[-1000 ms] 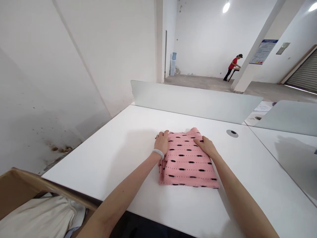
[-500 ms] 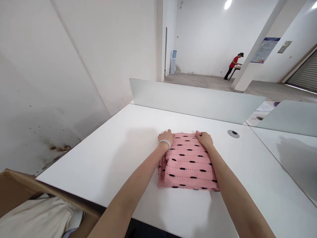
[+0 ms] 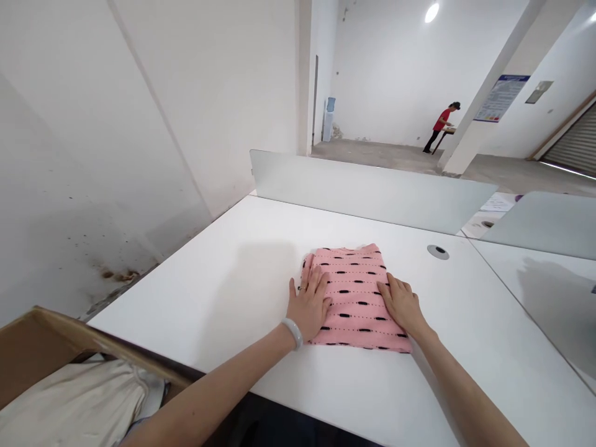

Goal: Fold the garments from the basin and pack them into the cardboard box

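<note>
Folded pink, black-dashed cloth [image 3: 356, 304] lies on a flat white desk [image 3: 223, 254], bare left hand [image 3: 307, 310] (fingers spread) and right hand [image 3: 404, 304], fingers closer together, touching opposite sides.

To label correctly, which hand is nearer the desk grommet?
Right. The right hand is left of the grommet, nearer the camera; the left hand lies farther, over the left side of the pink cloth.

The head camera looks forward and down over the white desk [image 3: 251, 230].
</note>
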The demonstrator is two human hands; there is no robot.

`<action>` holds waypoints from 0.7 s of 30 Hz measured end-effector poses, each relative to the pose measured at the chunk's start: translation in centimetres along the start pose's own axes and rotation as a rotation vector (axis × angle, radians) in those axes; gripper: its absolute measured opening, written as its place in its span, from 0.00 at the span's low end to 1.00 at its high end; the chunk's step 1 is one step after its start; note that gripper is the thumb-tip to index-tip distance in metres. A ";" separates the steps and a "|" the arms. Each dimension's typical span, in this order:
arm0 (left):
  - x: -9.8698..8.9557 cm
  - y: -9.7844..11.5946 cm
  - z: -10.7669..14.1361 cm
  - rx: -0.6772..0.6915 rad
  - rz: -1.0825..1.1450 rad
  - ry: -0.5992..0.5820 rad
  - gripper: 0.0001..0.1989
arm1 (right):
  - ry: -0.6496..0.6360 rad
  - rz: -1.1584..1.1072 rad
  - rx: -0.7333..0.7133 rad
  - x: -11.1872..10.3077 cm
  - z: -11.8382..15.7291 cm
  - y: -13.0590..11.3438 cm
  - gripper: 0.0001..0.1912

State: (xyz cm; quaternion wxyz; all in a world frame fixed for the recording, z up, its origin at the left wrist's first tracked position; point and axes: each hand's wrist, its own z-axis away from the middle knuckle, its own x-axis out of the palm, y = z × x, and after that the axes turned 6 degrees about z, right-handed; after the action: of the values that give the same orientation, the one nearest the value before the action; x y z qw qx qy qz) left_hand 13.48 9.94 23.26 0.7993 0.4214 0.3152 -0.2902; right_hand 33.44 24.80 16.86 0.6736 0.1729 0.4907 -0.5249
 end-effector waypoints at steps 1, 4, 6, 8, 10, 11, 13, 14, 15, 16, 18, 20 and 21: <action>0.4 -0.1 0.3 -0.002 0.007 0.003 0.27 | 0.004 0.021 0.010 0.2 0.3 -0.1 0.30; 0.4 -0.3 0.5 -0.038 0.079 -0.014 0.28 | 0.029 0.025 0.006 0.3 0.5 -0.3 0.29; -0.5 -0.4 0.6 -0.070 0.186 -0.017 0.29 | 0.040 -0.030 -0.036 -0.1 0.3 -0.2 0.27; -1.5 -0.6 1.0 -0.115 0.285 0.027 0.29 | 0.035 -0.113 -0.055 -0.7 0.2 0.1 0.25; -2.4 -1.0 1.3 -0.204 0.352 0.070 0.29 | -0.009 -0.199 -0.020 -1.4 0.0 0.6 0.26; -2.7 -1.3 1.5 -0.265 0.402 0.063 0.30 | -0.038 -0.232 0.018 -1.8 -0.1 0.7 0.27; -3.2 -1.7 1.5 -0.390 0.581 0.003 0.35 | -0.102 -0.282 0.087 -2.4 -0.5 0.9 0.29; -3.4 -1.9 1.4 -0.436 0.703 -0.032 0.39 | -0.135 -0.310 0.110 -2.7 -0.7 1.0 0.29; -3.5 -1.9 1.3 -0.466 0.822 -0.062 0.44 | -0.169 -0.342 0.128 -3.0 -0.9 0.9 0.29; -3.7 -1.9 1.0 -0.485 0.922 -0.077 0.49 | -0.202 -0.378 0.141 -3.2 -1.1 0.8 0.29; -4.0 -1.7 0.4 -0.517 1.031 -0.088 0.54 | -0.254 -0.456 0.151 -3.5 -1.3 0.4 0.28; -4.2 -1.4 -0.3 -0.521 1.076 -0.137 0.49 | -0.277 -0.540 0.160 -3.6 -1.2 0.1 0.27; -4.2 -1.2 -0.5 -0.506 1.086 -0.171 0.45 | -0.282 -0.590 0.165 -3.6 -1.1 0.0 0.26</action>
State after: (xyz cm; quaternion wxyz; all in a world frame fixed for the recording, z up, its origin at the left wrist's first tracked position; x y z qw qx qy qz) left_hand 9.83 10.63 25.60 0.9310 0.2940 0.0490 0.2106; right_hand 33.05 27.58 19.41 0.5376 0.0029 0.3777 -0.7539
